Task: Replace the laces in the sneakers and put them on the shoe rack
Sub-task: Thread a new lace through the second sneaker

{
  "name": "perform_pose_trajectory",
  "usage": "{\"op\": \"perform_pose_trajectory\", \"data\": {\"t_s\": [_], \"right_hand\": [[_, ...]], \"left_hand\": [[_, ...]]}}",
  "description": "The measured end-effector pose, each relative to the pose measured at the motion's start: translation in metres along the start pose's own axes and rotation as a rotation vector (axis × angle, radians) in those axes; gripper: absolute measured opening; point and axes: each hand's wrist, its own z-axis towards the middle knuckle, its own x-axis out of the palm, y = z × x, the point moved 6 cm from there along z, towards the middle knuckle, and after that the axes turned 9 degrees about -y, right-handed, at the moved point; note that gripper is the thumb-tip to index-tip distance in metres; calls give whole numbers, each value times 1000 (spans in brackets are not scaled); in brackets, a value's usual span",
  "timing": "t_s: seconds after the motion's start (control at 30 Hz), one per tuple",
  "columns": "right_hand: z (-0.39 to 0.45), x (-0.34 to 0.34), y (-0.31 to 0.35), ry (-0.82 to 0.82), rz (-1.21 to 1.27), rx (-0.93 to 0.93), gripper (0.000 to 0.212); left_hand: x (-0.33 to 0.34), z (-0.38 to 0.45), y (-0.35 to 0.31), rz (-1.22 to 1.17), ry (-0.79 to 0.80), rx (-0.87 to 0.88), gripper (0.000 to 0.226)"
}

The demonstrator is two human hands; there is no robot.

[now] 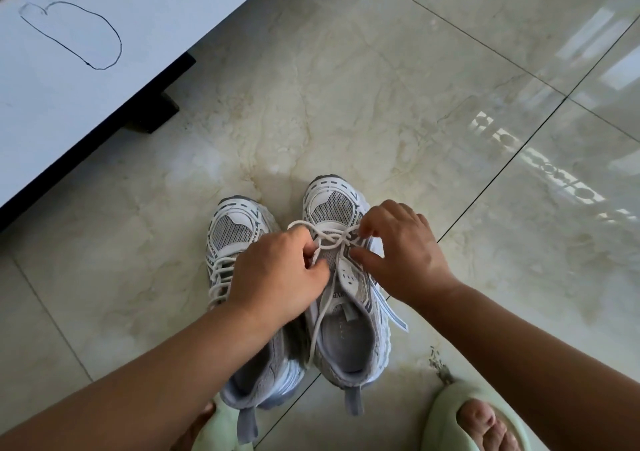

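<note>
Two white and grey mesh sneakers stand side by side on the tiled floor, toes pointing away from me. The left sneaker (230, 239) is laced up. The right sneaker (349, 332) has only its lowest eyelets threaded with a white lace (329, 235), and one end trails back over its open tongue. My left hand (280, 274) is closed on the lace at the left side of the eyelets. My right hand (401, 253) pinches the lace at the right side between thumb and fingers.
A white cabinet (86, 62) with a pen outline drawn on it stands at the upper left on dark feet. My feet in pale green slippers (474, 416) are at the bottom edge. Glossy marble floor tiles (398, 86) spread ahead and to the right.
</note>
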Motion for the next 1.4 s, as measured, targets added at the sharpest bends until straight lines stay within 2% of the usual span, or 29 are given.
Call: {"op": "perform_pose_trajectory", "data": {"t_s": [0.13, 0.23, 0.43, 0.57, 0.67, 0.73, 0.9, 0.97, 1.13, 1.3, 1.4], "right_hand": [[0, 0, 6, 13, 0, -29, 25], [-3, 0, 12, -6, -39, -135, 5], [-11, -5, -8, 29, -113, -82, 19], [-24, -9, -41, 76, -119, 56, 24], [-23, -8, -42, 74, -16, 122, 25], [-13, -10, -30, 22, 98, 136, 17], [8, -4, 0, 44, 176, 36, 7], [10, 1, 4, 85, 138, -1, 11], [7, -1, 0, 95, -39, -85, 6], [-4, -8, -21, 170, -166, 39, 11], [-8, -15, -19, 192, 34, 192, 13]], "left_hand": [[-1, -11, 2, -69, -83, 39, 10], [-1, -10, 5, -70, -113, 68, 8], [-3, -9, 5, -37, -112, 85, 10], [-5, -9, 6, -42, -118, 80, 14], [-5, -9, 6, -80, -89, 57, 24], [-5, -5, 9, -108, -76, -4, 31], [-1, 2, 14, -111, -32, -120, 30], [1, 2, 12, -129, -14, -123, 28], [0, 2, 10, -180, -18, -106, 30], [-3, 1, 8, -182, -32, -83, 17], [-6, -1, 4, -76, -50, 3, 11]]}}
